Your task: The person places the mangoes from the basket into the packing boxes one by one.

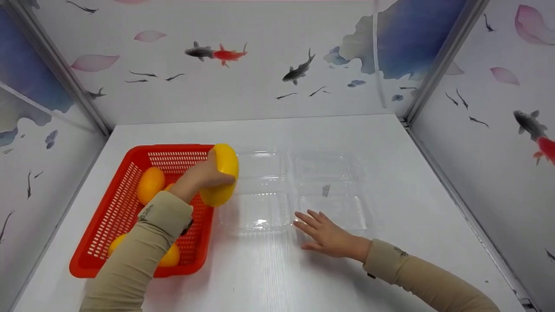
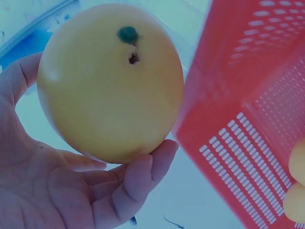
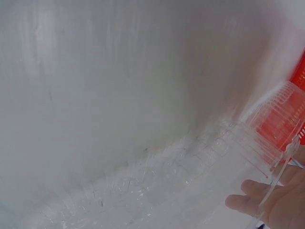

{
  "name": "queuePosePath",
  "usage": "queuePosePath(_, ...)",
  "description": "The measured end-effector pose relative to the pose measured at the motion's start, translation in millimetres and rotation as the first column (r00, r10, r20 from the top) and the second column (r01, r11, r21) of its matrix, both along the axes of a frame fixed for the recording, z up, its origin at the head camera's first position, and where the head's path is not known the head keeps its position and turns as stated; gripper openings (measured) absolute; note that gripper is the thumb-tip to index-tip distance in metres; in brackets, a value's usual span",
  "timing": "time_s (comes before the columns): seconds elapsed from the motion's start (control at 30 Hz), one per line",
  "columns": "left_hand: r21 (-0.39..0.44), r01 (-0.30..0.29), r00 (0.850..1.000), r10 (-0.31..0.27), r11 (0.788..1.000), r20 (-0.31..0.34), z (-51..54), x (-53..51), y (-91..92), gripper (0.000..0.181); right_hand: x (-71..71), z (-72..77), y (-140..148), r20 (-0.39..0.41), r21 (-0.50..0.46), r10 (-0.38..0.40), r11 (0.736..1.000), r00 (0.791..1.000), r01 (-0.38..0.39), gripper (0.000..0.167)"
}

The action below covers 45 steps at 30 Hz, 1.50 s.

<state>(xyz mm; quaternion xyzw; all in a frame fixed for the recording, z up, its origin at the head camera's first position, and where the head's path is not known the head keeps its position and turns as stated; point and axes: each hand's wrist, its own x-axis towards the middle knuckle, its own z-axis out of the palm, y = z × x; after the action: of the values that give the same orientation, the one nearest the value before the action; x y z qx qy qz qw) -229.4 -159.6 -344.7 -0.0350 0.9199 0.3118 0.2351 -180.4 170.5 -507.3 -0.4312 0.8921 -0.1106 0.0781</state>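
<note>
A yellow mango-shaped fruit [image 1: 226, 167] is gripped by my left hand [image 1: 204, 175] over the right rim of the red basket [image 1: 201, 255]. In the left wrist view, my left thumb and fingers [image 2: 138, 176] curl round the fruit [image 2: 109, 90], which shows a green spot by a small dark hole. My right hand [image 1: 327, 236] holds nothing, its fingers spread at the front edge of the clear plastic containers [image 1: 260, 210]. The right wrist view shows my right hand [image 3: 281, 200] beside a clear container wall [image 3: 271, 129]; whether they touch I cannot tell.
Inside the basket lie several more yellow-orange fruits [image 1: 151, 185], partly covered by my left arm. The clear compartments stand right of the basket on a white table [image 1: 260, 273]. Printed panels [image 1: 256, 95] with fish and petals enclose the back and both sides.
</note>
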Motion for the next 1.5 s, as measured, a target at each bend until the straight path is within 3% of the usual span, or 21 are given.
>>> queuePosePath(0.23, 0.075, 0.009, 1.0, -0.01, 0.997, 0.008, -2.1, -6.6, 24.3, 0.096, -0.3, 0.8, 0, 0.0, 0.004, 0.003, 1.0, 1.0, -0.003, 0.062)
queuePosePath(0.47, 0.171, 0.001, 0.996, -0.016, 0.985, 0.084, -13.0, -10.8, 52.3, 0.094, -1.2, 1.3, 0, 0.02, 0.014, -0.011, 1.0, 1.0, 0.011, 0.063)
queuePosePath(0.97, 0.103, -0.026, 0.989, 0.01, 0.994, 0.147, -56.7, -13.2, 97.3, 0.092, -1.1, -1.1, 1, 0.05, -0.013, -0.007, 1.0, 0.999, 0.007, 0.064)
queuePosePath(1.23, 0.072, -0.051, 0.983, 0.037, 0.996, 0.182, -71.0, -13.1, 108.5, 0.098, -1.0, -1.6, 0, 0.02, -0.02, 0.0, 1.0, 1.0, 0.0, 0.063)
queuePosePath(1.5, 0.03, -0.028, 0.992, 0.024, 0.999, 0.123, -79.7, -7.8, 117.5, 0.098, -0.8, -0.8, 0, 0.049, -0.001, -0.016, 1.0, 0.999, 0.016, 0.066)
